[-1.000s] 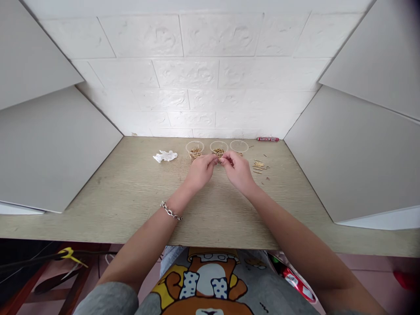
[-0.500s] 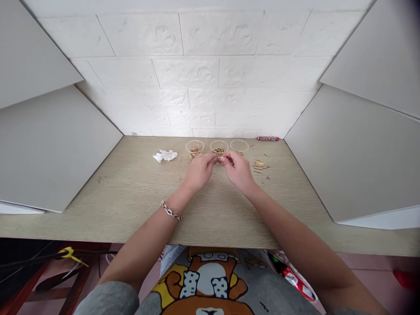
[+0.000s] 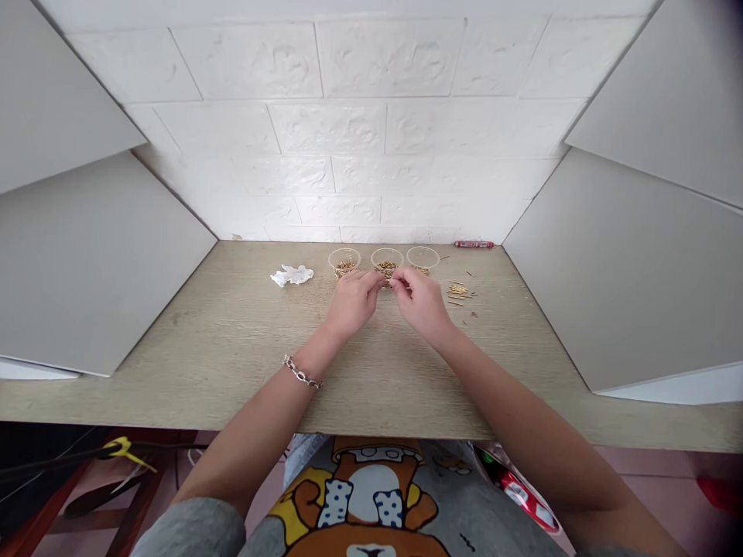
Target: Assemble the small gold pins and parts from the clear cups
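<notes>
Golden piece [image 3: 387, 281] sits pinched by right hand [image 3: 422, 302], left hand [image 3: 355, 302] grip unclear, near plastic cups [image 3: 387, 249] presumably handy toward desk's back edge [image 3: 255, 246].

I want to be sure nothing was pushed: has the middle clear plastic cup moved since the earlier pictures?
No, not visibly: the middle clear plastic cup keeps the same place against the white brick-patterned wall behind it.

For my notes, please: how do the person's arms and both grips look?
The left grip and right grip are bare, without gloves. The left wrist carries a silver-coloured chain bracelet with large links; the right wrist shows none. A short grey sleeve ends on the left arm.
</notes>
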### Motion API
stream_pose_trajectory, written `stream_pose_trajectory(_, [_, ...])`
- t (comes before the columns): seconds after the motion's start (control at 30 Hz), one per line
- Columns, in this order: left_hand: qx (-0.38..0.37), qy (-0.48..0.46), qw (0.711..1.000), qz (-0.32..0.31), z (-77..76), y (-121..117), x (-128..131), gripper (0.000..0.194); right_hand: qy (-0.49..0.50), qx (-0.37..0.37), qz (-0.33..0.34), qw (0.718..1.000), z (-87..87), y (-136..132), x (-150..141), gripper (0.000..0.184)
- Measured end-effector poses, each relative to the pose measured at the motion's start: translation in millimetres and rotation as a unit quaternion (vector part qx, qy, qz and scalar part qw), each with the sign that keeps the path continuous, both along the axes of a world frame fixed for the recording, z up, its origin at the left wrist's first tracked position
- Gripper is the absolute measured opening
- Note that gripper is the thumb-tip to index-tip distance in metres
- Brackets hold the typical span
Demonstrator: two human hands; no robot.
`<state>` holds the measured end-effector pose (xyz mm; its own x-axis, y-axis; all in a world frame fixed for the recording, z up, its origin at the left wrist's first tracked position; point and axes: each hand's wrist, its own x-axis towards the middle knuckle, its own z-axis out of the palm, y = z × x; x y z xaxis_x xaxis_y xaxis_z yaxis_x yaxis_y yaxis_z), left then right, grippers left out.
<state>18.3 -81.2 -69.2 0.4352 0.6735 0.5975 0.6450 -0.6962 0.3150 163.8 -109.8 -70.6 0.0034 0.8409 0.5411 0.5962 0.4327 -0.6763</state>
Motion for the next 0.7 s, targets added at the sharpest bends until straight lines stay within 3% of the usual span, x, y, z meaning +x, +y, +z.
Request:
stream_pose_trajectory(0.47, [0.024,0.017,0.999,-0.04,1.9,4.6,-6.6,0.026,-0.041,-0.003,0.042,0.998,4.1,3.2,7.7,0.013])
stream_pose_trajectory(0.7, [0.039,0.035,0.998,-0.029,1.7,3.9,-6.0,0.025,-0.028,-0.006,0.041,0.999,1.9,4.3,8.0,0.013])
